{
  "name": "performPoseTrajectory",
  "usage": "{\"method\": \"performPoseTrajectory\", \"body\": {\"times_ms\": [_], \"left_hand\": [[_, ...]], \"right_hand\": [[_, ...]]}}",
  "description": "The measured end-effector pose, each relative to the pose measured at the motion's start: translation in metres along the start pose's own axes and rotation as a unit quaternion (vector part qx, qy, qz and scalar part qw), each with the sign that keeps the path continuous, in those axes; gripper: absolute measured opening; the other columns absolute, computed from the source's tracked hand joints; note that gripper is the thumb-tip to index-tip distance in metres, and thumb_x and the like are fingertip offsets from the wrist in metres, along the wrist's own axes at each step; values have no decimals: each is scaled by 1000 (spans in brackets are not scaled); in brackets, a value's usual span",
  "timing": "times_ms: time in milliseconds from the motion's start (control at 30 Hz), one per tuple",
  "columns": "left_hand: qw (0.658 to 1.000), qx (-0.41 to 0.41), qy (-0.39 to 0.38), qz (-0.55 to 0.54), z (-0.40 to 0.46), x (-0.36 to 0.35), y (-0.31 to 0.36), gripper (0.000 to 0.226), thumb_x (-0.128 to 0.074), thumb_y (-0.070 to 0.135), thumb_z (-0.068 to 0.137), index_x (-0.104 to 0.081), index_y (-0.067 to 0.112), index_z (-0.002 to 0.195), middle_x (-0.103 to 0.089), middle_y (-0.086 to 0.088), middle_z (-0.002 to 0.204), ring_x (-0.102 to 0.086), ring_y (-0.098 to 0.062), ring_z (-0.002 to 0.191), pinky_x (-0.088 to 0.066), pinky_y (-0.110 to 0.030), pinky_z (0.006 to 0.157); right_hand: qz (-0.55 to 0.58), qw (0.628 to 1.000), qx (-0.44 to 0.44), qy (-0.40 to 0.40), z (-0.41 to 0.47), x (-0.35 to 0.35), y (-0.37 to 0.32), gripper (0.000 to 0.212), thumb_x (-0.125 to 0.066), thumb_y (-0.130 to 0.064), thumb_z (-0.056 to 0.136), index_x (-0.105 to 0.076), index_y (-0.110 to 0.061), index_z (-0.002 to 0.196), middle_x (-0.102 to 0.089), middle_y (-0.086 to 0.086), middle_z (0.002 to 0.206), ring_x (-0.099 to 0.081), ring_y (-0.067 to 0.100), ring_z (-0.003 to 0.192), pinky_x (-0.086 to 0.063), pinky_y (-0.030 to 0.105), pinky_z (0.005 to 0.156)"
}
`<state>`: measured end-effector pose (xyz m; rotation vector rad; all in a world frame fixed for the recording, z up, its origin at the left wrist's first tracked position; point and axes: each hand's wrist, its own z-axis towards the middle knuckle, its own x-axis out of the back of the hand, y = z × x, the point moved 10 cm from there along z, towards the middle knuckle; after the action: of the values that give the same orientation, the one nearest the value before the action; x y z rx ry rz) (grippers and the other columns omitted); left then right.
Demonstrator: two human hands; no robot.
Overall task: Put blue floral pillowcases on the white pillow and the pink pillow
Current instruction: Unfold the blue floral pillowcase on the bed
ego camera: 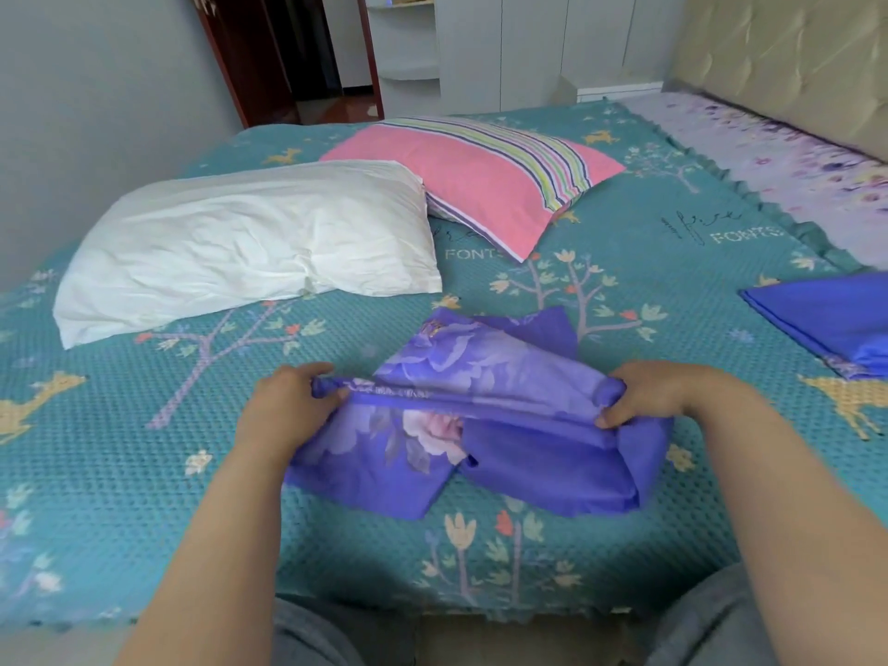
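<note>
Each hand, left hand (288,406) and right hand (658,394), pinches the blue floral pillowcase (480,425), whose open end, seemingly unfound, should be located first.

A bed fills most of the view, covered by a teal waffle-textured bedspread (624,262) printed with pale trees, small flowers, yellow deer and the word "FONTS". Along the bedspread's far right edge lies a lilac floral sheet (769,151), running up to a beige padded headboard (778,60). Behind the bed stand a grey wall (96,64), white wardrobe doors (543,40) and an open doorway with a dark red frame (230,64).
</note>
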<state>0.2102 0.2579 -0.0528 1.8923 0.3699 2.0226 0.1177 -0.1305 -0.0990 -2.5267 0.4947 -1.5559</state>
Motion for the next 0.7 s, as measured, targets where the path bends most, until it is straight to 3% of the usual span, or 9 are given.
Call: {"method": "performPoseTrajectory", "body": {"times_ms": [67, 133, 267, 367, 433, 500, 567, 633, 700], "left_hand": [[977, 38, 209, -3, -8, 48, 0, 22, -52, 27, 90, -68, 18, 103, -61, -19, 104, -58, -40, 97, -45, -41, 73], [961, 54, 272, -18, -13, 59, -8, 20, -50, 23, 90, -67, 15, 97, -59, -19, 100, -56, -40, 93, -43, -41, 69], [975, -19, -54, -213, 0, -8, -2, 52, -65, 60, 73, -66, 9, 85, -67, -6, 81, -61, -17, 76, -44, -31, 75], [936, -93, -290, -177, -33, -50, 17, 61, -74, 60, 49, -66, 22, 96, -69, 3, 93, -60, -5, 82, -46, -27, 88], [930, -101, -343, -88, -50, -66, 13, 59, -79, 57, 48, -65, 16, 89, -67, 0, 83, -58, -9, 76, -46, -27, 78], [969, -95, -228, -18, -39, -50, 11, 41, -77, 43, 62, -56, 9, 69, -53, -2, 61, -50, -16, 63, -36, -26, 57], [989, 2, -12, -147, -28, 2, 4, 28, -67, 20, 80, -50, 9, 61, -45, -4, 56, -46, -19, 62, -32, -29, 52], [890, 111, 138, -420, -34, 39, -13, 26, -57, 6, 85, -49, 15, 62, -46, -2, 61, -44, -16, 67, -34, -27, 52], [788, 113, 170, -581, -38, 70, 1, 28, -48, 0, 85, -49, 19, 65, -51, 5, 63, -48, -12, 61, -39, -20, 51]], "right_hand": [[37, 981, -31, 190, -3, 42, 5, 8, -66, -17, 80, -62, -18, 73, -66, 11, 84, -63, 25, 86, -45, 23, 66], [167, 919, -16, 357, -18, 71, 13, 9, -62, -12, 81, -60, -20, 78, -63, 13, 86, -61, 26, 85, -42, 28, 70], [503, 758, 32, 415, -32, 77, 28, 22, -57, -9, 75, -54, -25, 89, -59, 0, 87, -54, 14, 80, -44, 28, 76], [470, 747, 20, 470, -55, 89, 29, 28, -57, 2, 83, -53, -17, 103, -58, 7, 97, -53, 3, 73, -41, 15, 68], [409, 768, 6, 493, -71, 95, 22, 26, -59, -2, 84, -57, -9, 109, -62, 12, 103, -55, 14, 84, -41, 18, 68], [322, 809, -47, 489, -81, 93, 17, 25, -60, -15, 86, -59, -14, 111, -65, 14, 107, -59, 26, 95, -42, 28, 76], [271, 830, -77, 482, -92, 91, 12, 22, -58, -17, 88, -62, -15, 110, -65, 16, 106, -59, 33, 99, -42, 33, 76], [318, 814, -13, 486, -100, 99, -1, 12, -57, -5, 86, -64, -7, 96, -64, 17, 91, -61, 30, 87, -37, 26, 64], [448, 768, 43, 455, -112, 109, -14, 22, -53, 5, 84, -58, -16, 80, -59, 8, 79, -56, 21, 72, -38, 24, 57]]}}
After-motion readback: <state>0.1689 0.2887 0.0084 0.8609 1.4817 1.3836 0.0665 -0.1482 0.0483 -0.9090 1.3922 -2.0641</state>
